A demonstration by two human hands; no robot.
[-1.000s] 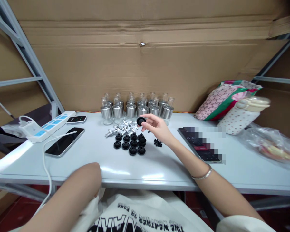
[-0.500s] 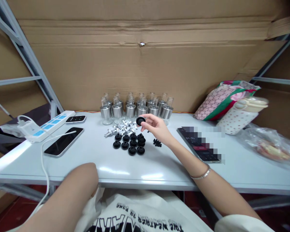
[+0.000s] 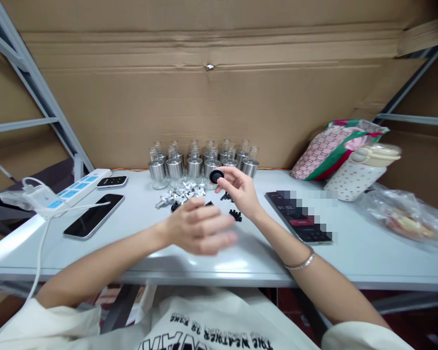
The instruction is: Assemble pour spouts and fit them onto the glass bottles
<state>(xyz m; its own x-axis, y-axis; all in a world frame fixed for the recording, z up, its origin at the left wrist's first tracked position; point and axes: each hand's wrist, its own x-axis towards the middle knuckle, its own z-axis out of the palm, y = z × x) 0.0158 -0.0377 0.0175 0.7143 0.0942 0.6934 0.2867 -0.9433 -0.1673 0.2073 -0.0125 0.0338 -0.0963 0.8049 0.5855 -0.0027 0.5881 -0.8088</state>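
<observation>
Between the thumb and fingers of my right hand (image 3: pixel 239 190) is a round black cap (image 3: pixel 216 176), held up above the table. My left hand (image 3: pixel 202 228), blurred by motion, hangs open over the table with its fingers stretched to the right. It hides most of the black caps (image 3: pixel 175 206) lying there. Behind it lies a pile of small silvery metal parts (image 3: pixel 184 192). Several glass bottles with metal collars (image 3: pixel 194 166) stand in rows at the back. Small black pieces (image 3: pixel 235 215) lie just below my right hand.
On the left are a power strip (image 3: pixel 78 187), a small black device (image 3: pixel 112 182) and a phone (image 3: pixel 94 216) with a white cable across it. To the right lie another phone (image 3: pixel 295 218), a spotted bottle (image 3: pixel 357 175), a patterned bag (image 3: pixel 324 150) and a plastic bag (image 3: pixel 409 218).
My left hand has come up from below the table edge to over the black caps. My right hand still holds its cap, nearly in the same place.
</observation>
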